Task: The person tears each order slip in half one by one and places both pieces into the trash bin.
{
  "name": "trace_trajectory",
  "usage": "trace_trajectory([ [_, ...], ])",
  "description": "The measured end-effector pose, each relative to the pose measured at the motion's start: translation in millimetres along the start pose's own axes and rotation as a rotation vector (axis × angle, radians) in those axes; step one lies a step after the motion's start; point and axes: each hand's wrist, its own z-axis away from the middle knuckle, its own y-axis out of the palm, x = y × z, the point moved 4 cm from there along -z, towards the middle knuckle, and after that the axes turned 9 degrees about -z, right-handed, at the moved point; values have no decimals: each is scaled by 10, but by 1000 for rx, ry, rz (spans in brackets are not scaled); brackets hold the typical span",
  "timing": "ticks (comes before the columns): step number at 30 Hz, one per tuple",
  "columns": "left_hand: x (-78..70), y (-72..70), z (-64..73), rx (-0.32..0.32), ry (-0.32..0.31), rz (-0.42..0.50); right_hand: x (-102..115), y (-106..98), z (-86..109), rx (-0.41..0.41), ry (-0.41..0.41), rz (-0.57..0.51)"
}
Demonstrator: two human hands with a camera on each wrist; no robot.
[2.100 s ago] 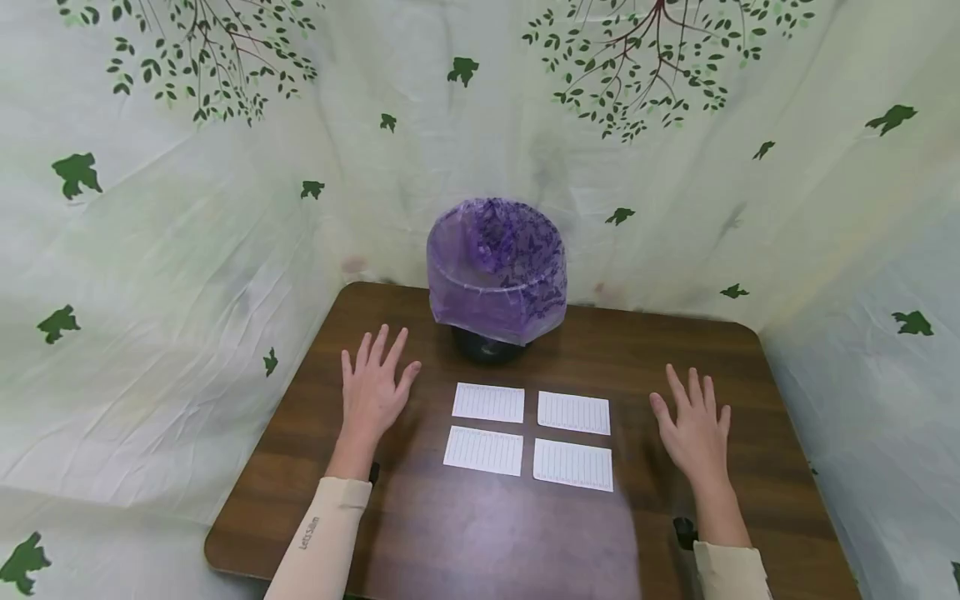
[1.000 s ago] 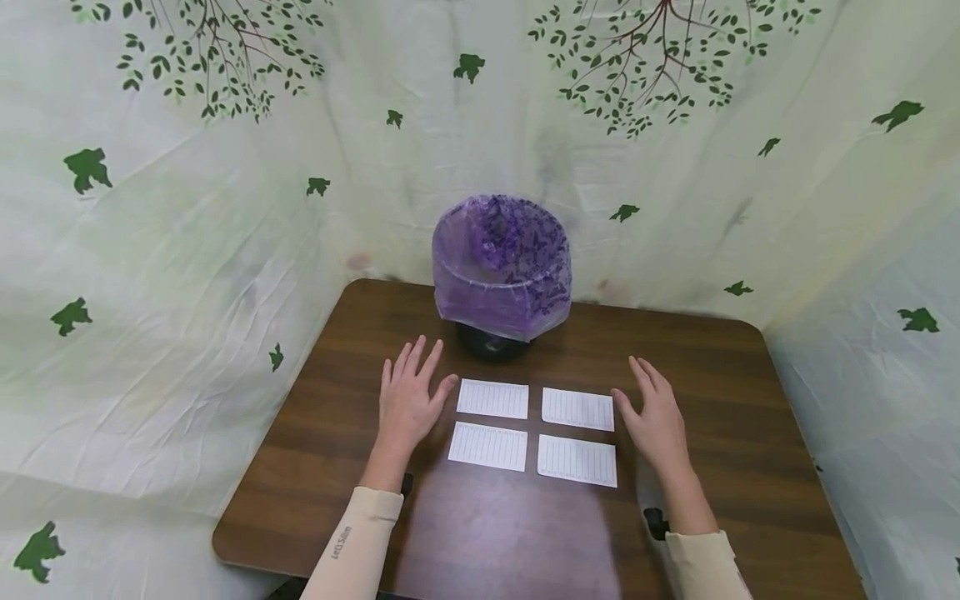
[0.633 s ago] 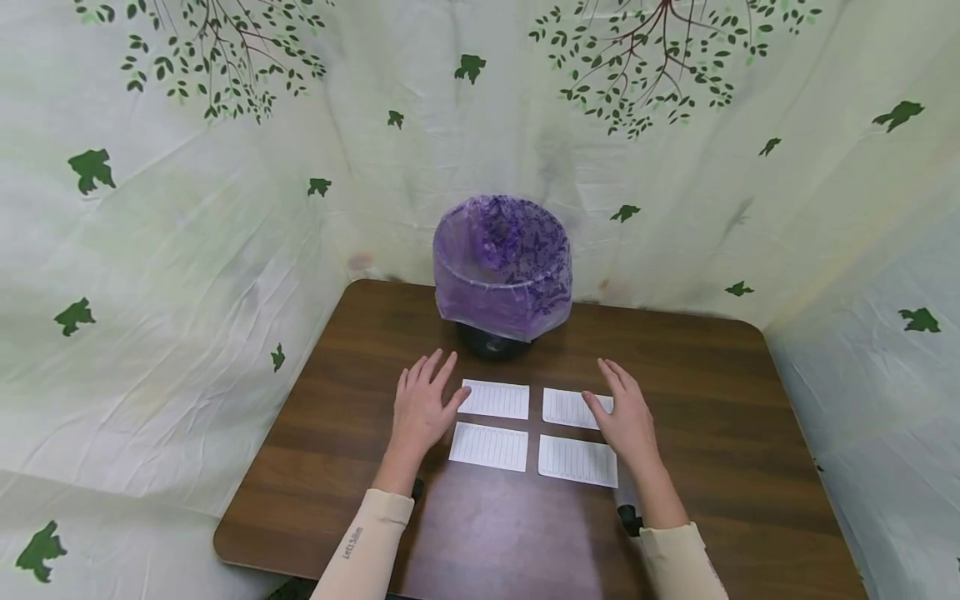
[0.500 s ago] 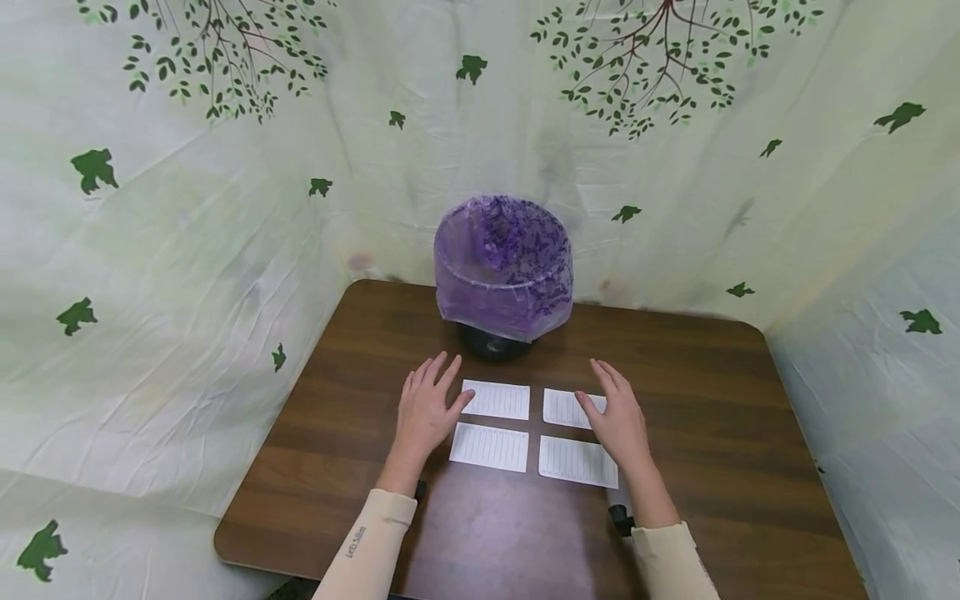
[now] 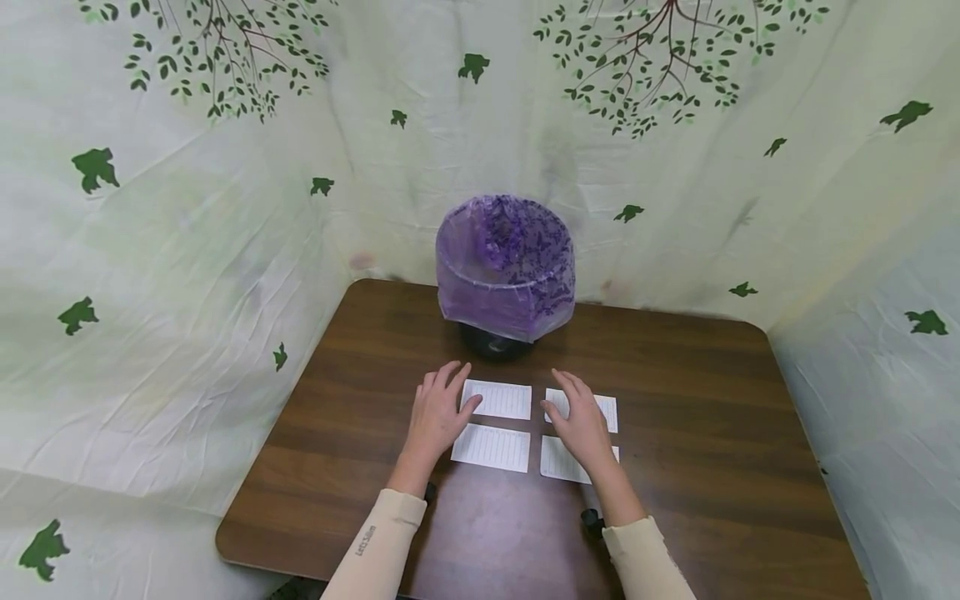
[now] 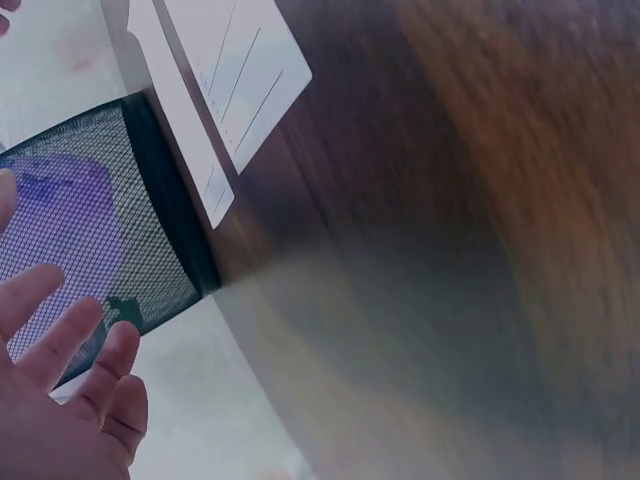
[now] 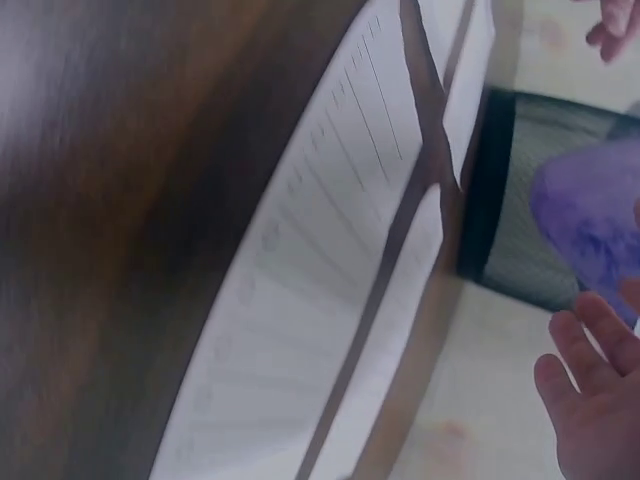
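Several white lined cards lie in two rows on the brown table: a far left card (image 5: 501, 400), a near left card (image 5: 491, 447), a far right card (image 5: 606, 408) and a near right card (image 5: 558, 461). My left hand (image 5: 438, 417) hovers at the left edge of the left cards, fingers loosely bent, holding nothing. Over the right cards hangs my right hand (image 5: 581, 422), partly covering both, its fingers relaxed and grasping nothing. In the wrist views, the left hand (image 6: 70, 390) and right hand (image 7: 600, 390) both appear above the tabletop.
Behind the cards stands a dark mesh bin (image 6: 150, 220) lined with a purple plastic bag (image 5: 506, 267). The wooden table (image 5: 690, 433) has rounded corners. A white cloth backdrop (image 5: 187, 250) printed with leaves and birds surrounds it.
From wide apart at the table's sides, both hands have moved inward to the cards. The right hand has travelled further left and now covers part of the right cards. The cards have stayed put.
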Motion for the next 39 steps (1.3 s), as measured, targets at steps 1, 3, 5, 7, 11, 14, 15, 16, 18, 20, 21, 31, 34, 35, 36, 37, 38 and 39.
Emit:
trace_trajectory([
  [1, -10, 8, -1, -4, 3, 11, 8, 34, -4, 7, -6, 4],
  [3, -27, 21, -2, -9, 5, 22, 29, 98, -16, 22, -20, 15],
  [5, -38, 40, -6, -8, 7, 27, 52, 155, -31, 36, -40, 29],
  [7, -46, 69, -16, 0, 8, 32, 76, 204, -49, 45, -59, 40],
  [11, -53, 146, -41, 24, 17, 22, 94, 294, -91, 51, -98, 59],
  [14, -61, 197, -65, 41, 29, -7, 95, 344, -116, 55, -101, 57],
  [15, -64, 210, -73, 48, 32, -15, 91, 358, -121, 57, -96, 56],
  [16, -67, 218, -80, 55, 33, -16, 89, 370, -125, 59, -91, 53],
  [18, -71, 234, -89, 73, 33, -26, 85, 397, -129, 60, -87, 48],
  [20, -70, 250, -92, 94, 31, -24, 78, 431, -131, 62, -83, 44],
  [21, -71, 254, -91, 98, 30, -21, 74, 452, -132, 65, -81, 42],
  [31, -72, 325, -97, 83, 40, 6, 18, 629, -125, 91, -36, 59],
  [34, -81, 338, -115, 58, 57, -5, 11, 659, -137, 94, -31, 67],
  [35, -85, 343, -122, 55, 60, -7, 9, 668, -143, 96, -30, 73],
  [36, -86, 348, -130, 47, 64, -14, 8, 675, -149, 95, -31, 75],
  [37, -89, 357, -139, 46, 64, -12, 6, 682, -157, 94, -32, 79],
  [38, -92, 364, -148, 44, 62, -12, 6, 687, -163, 94, -35, 86],
  [39, -92, 376, -156, 48, 59, -10, 7, 693, -171, 93, -39, 91],
])
